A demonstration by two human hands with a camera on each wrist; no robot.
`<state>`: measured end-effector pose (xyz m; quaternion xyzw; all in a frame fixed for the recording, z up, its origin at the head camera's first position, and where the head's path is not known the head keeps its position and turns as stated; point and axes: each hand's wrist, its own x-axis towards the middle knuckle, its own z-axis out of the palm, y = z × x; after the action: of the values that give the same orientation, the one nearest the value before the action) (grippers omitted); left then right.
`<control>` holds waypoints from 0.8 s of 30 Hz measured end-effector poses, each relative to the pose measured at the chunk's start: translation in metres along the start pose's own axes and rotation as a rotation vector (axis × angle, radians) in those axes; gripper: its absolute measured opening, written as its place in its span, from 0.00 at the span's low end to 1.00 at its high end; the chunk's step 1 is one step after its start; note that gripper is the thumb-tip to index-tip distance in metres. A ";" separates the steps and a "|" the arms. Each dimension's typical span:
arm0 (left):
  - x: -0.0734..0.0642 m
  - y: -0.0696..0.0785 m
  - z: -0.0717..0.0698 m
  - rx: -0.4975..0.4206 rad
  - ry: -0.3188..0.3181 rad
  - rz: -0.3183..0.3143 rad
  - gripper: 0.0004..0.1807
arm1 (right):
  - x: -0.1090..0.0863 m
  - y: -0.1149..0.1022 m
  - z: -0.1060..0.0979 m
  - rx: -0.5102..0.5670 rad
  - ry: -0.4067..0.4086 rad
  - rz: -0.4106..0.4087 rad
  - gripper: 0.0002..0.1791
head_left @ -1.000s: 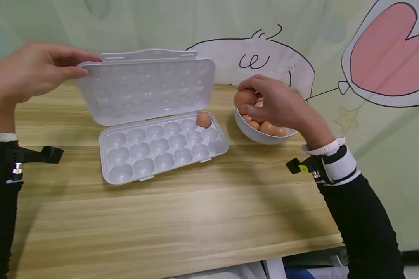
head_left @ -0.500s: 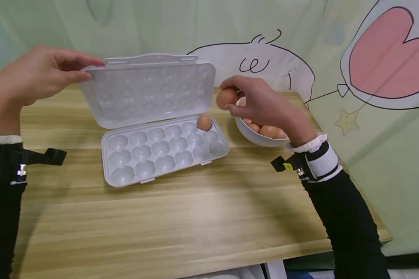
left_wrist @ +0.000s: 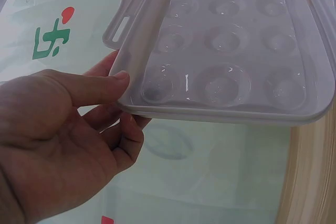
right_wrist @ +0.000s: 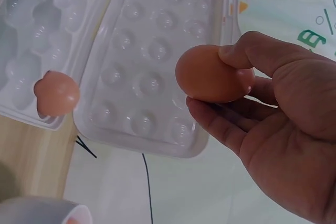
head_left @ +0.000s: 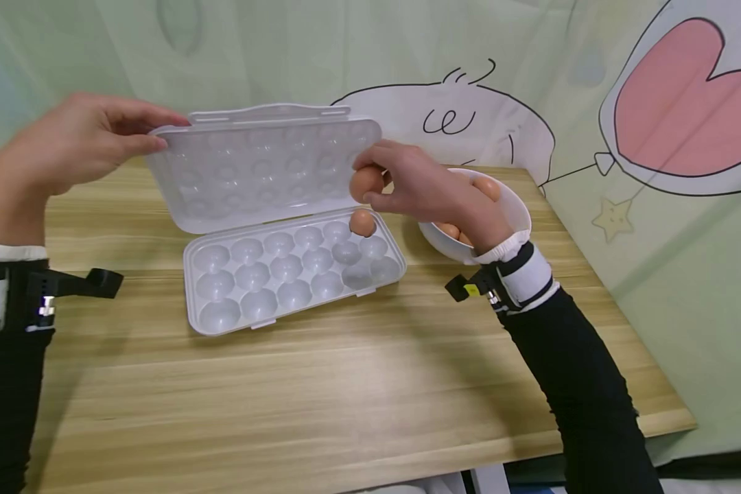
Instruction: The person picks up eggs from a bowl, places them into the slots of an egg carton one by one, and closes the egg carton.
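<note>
My left hand [head_left: 92,140] pinches the left corner of the raised lid [head_left: 272,171] of a white plastic egg box; in the left wrist view the thumb lies on the lid's inner side. My right hand [head_left: 426,185] holds a brown egg [right_wrist: 212,73] between thumb and fingertips, above the back right of the box. Below it, another egg [head_left: 362,223] sits in the back row's right-end hollow of the egg tray [head_left: 197,326]. The other hollows in sight hold nothing. Right of the box stands a white bowl [head_left: 521,213] with several eggs [head_left: 486,187], partly hidden by my right forearm.
The box and bowl stand on a wooden table [head_left: 321,384], whose right edge slants down toward the front. Behind it hangs a pale green curtain [head_left: 253,48] with cartoon drawings.
My right hand has carried the egg left from the bowl to above the tray's back right. The left hand keeps its hold on the lid; the whole view has shifted slightly.
</note>
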<state>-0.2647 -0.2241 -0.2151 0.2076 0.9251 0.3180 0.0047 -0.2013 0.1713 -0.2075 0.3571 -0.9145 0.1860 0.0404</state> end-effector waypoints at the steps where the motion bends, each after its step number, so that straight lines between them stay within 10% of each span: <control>1: 0.000 0.000 0.000 -0.001 0.001 -0.004 0.20 | 0.002 0.001 0.002 0.006 -0.003 0.001 0.18; 24: -0.008 0.015 0.002 -0.010 0.005 -0.026 0.21 | 0.029 0.029 0.056 0.108 -0.111 0.064 0.16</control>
<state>-0.2514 -0.2154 -0.2088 0.1948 0.9261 0.3230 0.0072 -0.2388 0.1513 -0.2628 0.3391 -0.9149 0.2163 -0.0359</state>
